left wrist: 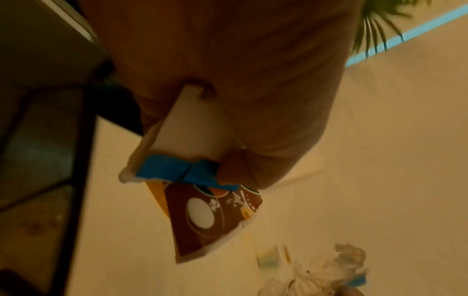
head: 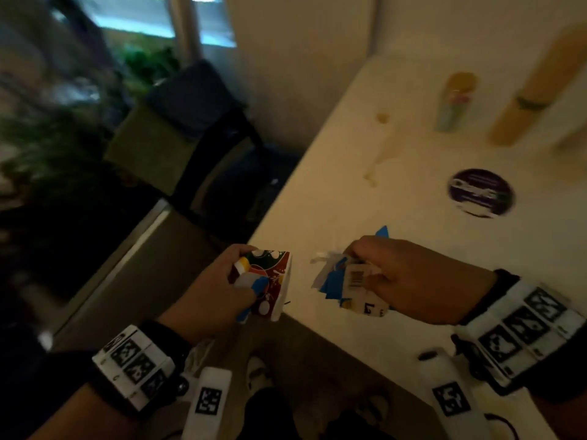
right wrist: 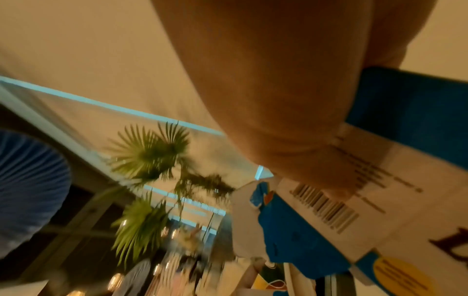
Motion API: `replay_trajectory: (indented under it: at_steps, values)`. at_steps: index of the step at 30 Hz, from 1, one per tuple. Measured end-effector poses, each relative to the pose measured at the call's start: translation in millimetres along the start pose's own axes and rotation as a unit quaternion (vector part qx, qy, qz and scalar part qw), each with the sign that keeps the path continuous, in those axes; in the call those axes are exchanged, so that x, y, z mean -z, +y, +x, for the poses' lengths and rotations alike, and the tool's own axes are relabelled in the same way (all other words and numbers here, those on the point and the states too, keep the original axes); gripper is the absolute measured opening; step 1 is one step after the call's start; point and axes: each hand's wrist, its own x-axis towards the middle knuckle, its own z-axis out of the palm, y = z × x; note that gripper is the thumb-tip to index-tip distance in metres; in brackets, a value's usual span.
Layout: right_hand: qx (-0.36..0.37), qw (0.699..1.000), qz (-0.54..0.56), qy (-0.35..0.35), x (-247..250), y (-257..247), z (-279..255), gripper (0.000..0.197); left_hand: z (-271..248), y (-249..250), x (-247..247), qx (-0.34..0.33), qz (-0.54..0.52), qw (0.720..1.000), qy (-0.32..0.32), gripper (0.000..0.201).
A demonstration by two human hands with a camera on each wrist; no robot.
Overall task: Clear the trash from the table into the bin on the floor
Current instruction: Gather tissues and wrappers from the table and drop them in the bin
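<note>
My left hand (head: 235, 281) grips a squashed paper cup (head: 270, 282) printed in dark red, green and white, together with a folded white and blue scrap (left wrist: 177, 168), at the table's near-left corner. My right hand (head: 374, 271) holds a bundle of blue and white packaging with a barcode (head: 352, 281) and crumpled white paper (left wrist: 326, 268), just above the white table (head: 365, 198). In the right wrist view the barcode wrapper (right wrist: 326, 212) lies under my palm. No bin shows in any view.
Farther back on the table are a dark round sticker or coaster (head: 481, 192), a blurred bottle (head: 455, 101), a tall tan box (head: 536, 90) and a liquid spill (head: 381, 144). A dark chair (head: 187, 128) and plants (head: 47, 147) stand left of the table.
</note>
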Motion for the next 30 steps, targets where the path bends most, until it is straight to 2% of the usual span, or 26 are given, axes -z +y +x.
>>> replay_trajectory:
  at_steps: [3, 6, 10, 13, 17, 21, 25, 26, 28, 29, 30]
  values:
    - [0.043, 0.998, -0.018, -0.047, -23, -62, 67, 0.025, -23, -67, 55, 0.033, -0.038, 0.998, 0.026, 0.057]
    - [0.045, 0.994, -0.02, -0.094, -68, -114, 130, 0.026, -36, -141, 97, 0.069, -0.069, 0.994, 0.045, 0.06]
    - [0.043, 0.985, -0.037, -0.162, -157, -159, 218, 0.037, -30, -256, 138, 0.124, -0.137, 0.969, 0.164, 0.053]
    - [0.023, 0.976, -0.052, -0.212, -242, -169, 287, 0.039, -9, -351, 147, 0.183, -0.175, 0.943, 0.214, 0.05]
    - [0.021, 0.965, -0.088, -0.245, -343, -141, 362, 0.038, 32, -461, 133, 0.246, -0.155, 0.919, 0.267, 0.047]
    - [-0.02, 0.97, -0.096, -0.221, -409, -82, 418, 0.036, 79, -542, 104, 0.261, -0.066, 0.947, 0.174, 0.061]
    - [-0.032, 0.98, -0.121, -0.154, -474, -37, 470, 0.027, 125, -617, 82, 0.261, -0.007, 0.953, 0.154, 0.062]
    - [-0.033, 0.984, -0.08, -0.153, -493, -29, 483, 0.03, 134, -634, 78, 0.262, 0.008, 0.954, 0.147, 0.063]
    - [0.021, 0.983, -0.064, -0.172, -529, -17, 509, 0.032, 147, -667, 69, 0.259, 0.034, 0.956, 0.135, 0.067]
    - [0.002, 0.977, -0.067, -0.203, -542, -13, 523, 0.03, 152, -680, 64, 0.254, 0.041, 0.958, 0.127, 0.068]
    - [0.035, 0.977, -0.083, -0.195, -554, -10, 535, 0.028, 156, -691, 60, 0.246, 0.049, 0.961, 0.119, 0.069]
